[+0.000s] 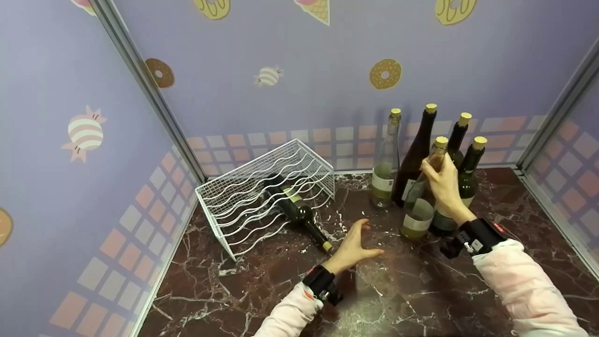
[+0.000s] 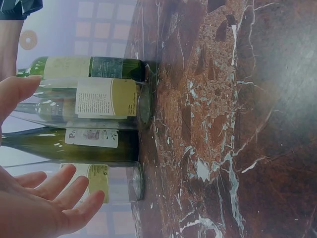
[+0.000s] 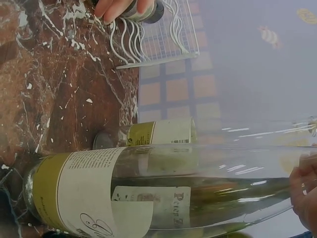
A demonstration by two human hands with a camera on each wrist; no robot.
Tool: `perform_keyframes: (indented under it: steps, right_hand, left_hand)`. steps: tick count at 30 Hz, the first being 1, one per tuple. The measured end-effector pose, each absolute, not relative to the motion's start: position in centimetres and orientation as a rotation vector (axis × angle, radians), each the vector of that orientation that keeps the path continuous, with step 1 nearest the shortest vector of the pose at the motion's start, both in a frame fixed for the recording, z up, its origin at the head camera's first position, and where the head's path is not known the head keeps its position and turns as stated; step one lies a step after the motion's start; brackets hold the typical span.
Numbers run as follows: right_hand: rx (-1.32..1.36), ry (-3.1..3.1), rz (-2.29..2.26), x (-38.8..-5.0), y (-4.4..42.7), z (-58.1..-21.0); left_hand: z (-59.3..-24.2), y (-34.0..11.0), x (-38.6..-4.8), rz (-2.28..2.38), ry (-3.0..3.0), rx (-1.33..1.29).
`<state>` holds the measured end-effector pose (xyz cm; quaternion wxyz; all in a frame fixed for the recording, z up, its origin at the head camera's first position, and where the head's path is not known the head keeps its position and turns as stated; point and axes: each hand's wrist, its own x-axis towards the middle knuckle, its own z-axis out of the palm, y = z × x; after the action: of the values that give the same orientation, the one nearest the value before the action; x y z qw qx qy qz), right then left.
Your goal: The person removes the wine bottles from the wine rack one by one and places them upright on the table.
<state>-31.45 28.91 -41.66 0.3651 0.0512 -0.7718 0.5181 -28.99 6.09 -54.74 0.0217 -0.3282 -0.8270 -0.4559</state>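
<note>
My right hand (image 1: 444,185) grips the neck of a clear, cork-topped wine bottle (image 1: 418,217) with a white and yellow-green label. The bottle is upright; whether its base touches the tabletop I cannot tell. My left hand (image 1: 350,250) is held out with thumb and fingers spread and nothing between them. Close to it is the yellow-banded neck of a dark wine bottle (image 1: 299,214), which lies in the white wire rack (image 1: 226,244) with its neck sticking out toward me. In the left wrist view, the spread fingers (image 2: 74,198) appear in front of the standing bottles.
Behind the gripped bottle stand another clear bottle (image 1: 382,182), a tall brown bottle (image 1: 416,154), a dark bottle (image 1: 457,135) and a green bottle (image 1: 468,180), all corked. A patterned wall (image 1: 327,93) rises behind the marble tabletop (image 1: 388,299); side panels flank it.
</note>
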Motion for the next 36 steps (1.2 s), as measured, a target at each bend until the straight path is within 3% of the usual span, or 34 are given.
perform_keyframes:
  steps: [16, 26, 36]
  right_hand:
    - [0.167, -1.989, 1.322, -32.3, 29.7, -41.9]
    - [0.119, -2.031, 1.374, -34.5, 31.4, -44.6]
    - [0.204, -2.080, 1.277, -33.5, 31.9, -42.8]
  left_hand:
    - [-54.8, 6.1, -28.8, -1.402, -2.556, -1.041]
    - [-55.0, 6.1, -28.8, -1.439, -2.568, -1.027]
    - [-54.9, 6.0, -28.9, -1.434, -2.572, -1.031]
